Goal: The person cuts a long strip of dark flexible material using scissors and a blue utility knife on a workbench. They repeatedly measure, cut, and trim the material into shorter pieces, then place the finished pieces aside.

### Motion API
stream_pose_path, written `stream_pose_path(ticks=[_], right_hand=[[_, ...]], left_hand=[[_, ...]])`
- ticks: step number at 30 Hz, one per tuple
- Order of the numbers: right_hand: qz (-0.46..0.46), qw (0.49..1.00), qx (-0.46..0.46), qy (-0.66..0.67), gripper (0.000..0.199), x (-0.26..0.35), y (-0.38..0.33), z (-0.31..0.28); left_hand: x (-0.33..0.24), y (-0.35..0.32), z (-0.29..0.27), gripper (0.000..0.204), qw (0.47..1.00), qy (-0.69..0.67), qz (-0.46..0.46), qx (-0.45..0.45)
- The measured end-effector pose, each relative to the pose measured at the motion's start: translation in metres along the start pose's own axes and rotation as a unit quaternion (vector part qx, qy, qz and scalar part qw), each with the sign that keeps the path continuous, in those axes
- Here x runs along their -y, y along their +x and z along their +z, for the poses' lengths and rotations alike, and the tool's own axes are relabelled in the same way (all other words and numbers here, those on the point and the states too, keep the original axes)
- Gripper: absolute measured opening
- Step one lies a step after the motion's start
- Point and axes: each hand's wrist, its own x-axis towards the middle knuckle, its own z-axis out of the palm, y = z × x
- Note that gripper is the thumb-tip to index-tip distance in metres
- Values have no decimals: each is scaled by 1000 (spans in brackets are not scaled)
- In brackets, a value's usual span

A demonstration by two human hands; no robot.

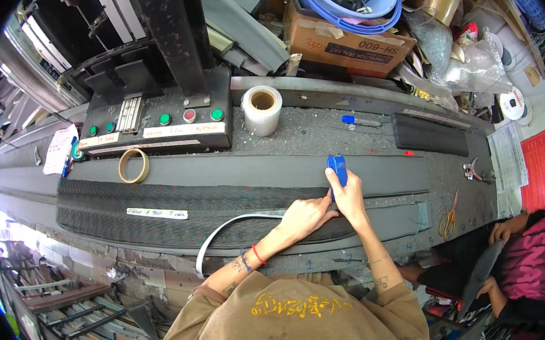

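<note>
A dark pleated mesh bundle (119, 204) lies lengthwise on the bench before me, with a handwritten white label on it. My left hand (307, 219) is over the right part of the bundle, fingers bent and pressed together. A pale flexible strip (231, 217) curves from the bench's front edge up under this hand; its far end is hidden. Just right of it, my right hand (347, 196) is closed round a blue handheld tool (336, 165) whose exact kind is unclear. The two hands nearly touch at the fingertips.
Behind the bundle are a tape roll (134, 166), a film roll (262, 110), a button panel (157, 132) and a blue marker (360, 121). Scissors (449, 218) and pliers (472, 170) lie rightward. Another person's hand (507, 228) holds a dark pleated piece at the right.
</note>
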Motion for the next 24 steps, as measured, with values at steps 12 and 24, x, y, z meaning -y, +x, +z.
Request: stream_pose_path(ticks=[12,24], right_hand=[[-62,995,5,75,42,-8,-5,-1],[-1,987,-61,147,34,-5,-9,5]], left_hand=[[1,0,-2,30,1000,-18,23,-2],[-2,1,-1,31,998,16,14,-54]])
